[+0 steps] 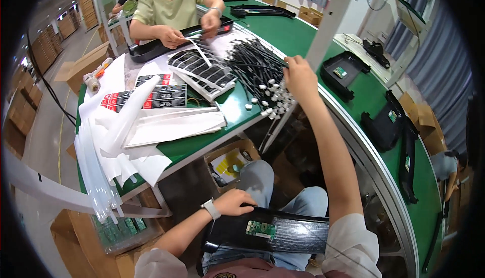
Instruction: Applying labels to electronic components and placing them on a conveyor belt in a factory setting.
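Across my lap lies a long black plastic housing [298, 232] with a small green circuit board [260, 230] on its inner face. My left hand [233, 203], a pale watch on its wrist, grips the housing's far rim near the left end. Stretched forward, my right hand [301, 78] is at the right side of a heap of black cables [252, 58] with white connectors [275, 96]. Its fingers are bent together around a black cable at the heap's edge; the fingertips are partly hidden.
Opposite, a co-worker handles white strips above another black housing [146, 52]. White sheets [174, 126], translucent tubes [96, 172] and a glue gun [96, 76] lie on the green table. At right, a curved green conveyor [374, 177] carries black housings [386, 126]; a metal post [323, 25] stands beside it.
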The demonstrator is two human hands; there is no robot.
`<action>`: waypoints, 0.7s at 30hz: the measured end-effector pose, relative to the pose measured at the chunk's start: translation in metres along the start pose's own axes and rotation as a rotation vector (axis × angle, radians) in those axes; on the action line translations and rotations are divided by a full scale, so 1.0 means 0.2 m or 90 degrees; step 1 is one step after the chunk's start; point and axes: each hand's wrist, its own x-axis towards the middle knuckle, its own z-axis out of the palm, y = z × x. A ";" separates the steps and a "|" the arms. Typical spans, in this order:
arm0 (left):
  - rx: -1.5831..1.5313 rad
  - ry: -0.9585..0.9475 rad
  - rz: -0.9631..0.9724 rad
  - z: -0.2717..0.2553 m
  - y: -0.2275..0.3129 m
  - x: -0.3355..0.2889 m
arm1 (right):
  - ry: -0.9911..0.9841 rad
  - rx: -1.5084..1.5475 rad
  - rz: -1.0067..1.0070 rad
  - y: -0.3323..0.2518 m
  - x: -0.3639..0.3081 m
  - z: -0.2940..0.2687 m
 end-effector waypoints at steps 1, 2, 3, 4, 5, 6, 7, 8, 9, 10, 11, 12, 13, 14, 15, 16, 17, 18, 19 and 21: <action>-0.001 0.027 -0.006 0.04 -0.03 -0.03 | 0.004 -0.045 0.004 0.04 0.05 0.07; -0.014 0.043 -0.016 0.05 -0.03 -0.07 | -0.108 -0.118 0.022 0.06 0.09 0.11; -0.027 0.057 -0.024 0.06 -0.03 -0.09 | -0.220 -0.196 0.040 0.09 0.13 0.14; -0.043 0.071 -0.025 0.05 -0.04 -0.11 | -0.244 -0.150 0.127 0.09 0.16 0.17; -0.048 0.073 -0.031 0.02 -0.03 -0.12 | -0.264 -0.130 0.143 0.09 0.20 0.16; -0.139 0.077 -0.060 -0.01 -0.01 -0.13 | -0.275 -0.092 0.156 0.11 0.23 0.17; -0.230 0.080 -0.088 -0.04 0.01 -0.13 | -0.284 -0.056 0.170 0.13 0.25 0.16; -0.234 0.082 -0.091 -0.06 0.02 -0.14 | -0.287 -0.006 0.145 0.12 0.26 0.10; -0.243 0.100 -0.096 -0.08 0.02 -0.16 | -0.291 -0.006 0.144 0.10 0.28 0.08; -0.252 0.112 -0.094 -0.10 0.03 -0.15 | -0.223 -0.001 0.125 0.10 0.28 0.04; -0.255 0.106 -0.091 -0.13 0.05 -0.14 | -0.157 0.004 0.106 0.09 0.29 0.00; -0.258 0.122 -0.080 -0.16 0.06 -0.12 | -0.066 0.049 0.090 0.08 0.29 -0.04; -0.260 0.141 -0.075 -0.19 0.09 -0.11 | -0.068 0.049 0.093 0.05 0.30 -0.07; -0.258 0.155 -0.061 -0.23 0.11 -0.08 | -0.081 0.213 0.171 0.03 0.30 -0.12; -0.258 0.179 -0.056 -0.27 0.15 -0.04 | -0.089 0.377 0.248 0.03 0.29 -0.16; -0.235 0.217 -0.025 -0.32 0.18 0.00 | -0.108 0.536 0.282 0.05 0.26 -0.15; -0.212 0.260 0.004 -0.37 0.21 0.04 | -0.106 0.539 0.284 0.01 0.22 -0.18; -0.273 0.330 -0.009 -0.42 0.25 0.08 | -0.118 0.631 0.285 -0.05 0.13 -0.21; -0.338 0.402 -0.022 -0.46 0.30 0.12 | -0.135 0.722 0.285 -0.13 0.03 -0.25; -0.499 0.609 0.051 -0.55 0.43 0.21 | -0.218 0.689 0.269 -0.28 -0.24 -0.38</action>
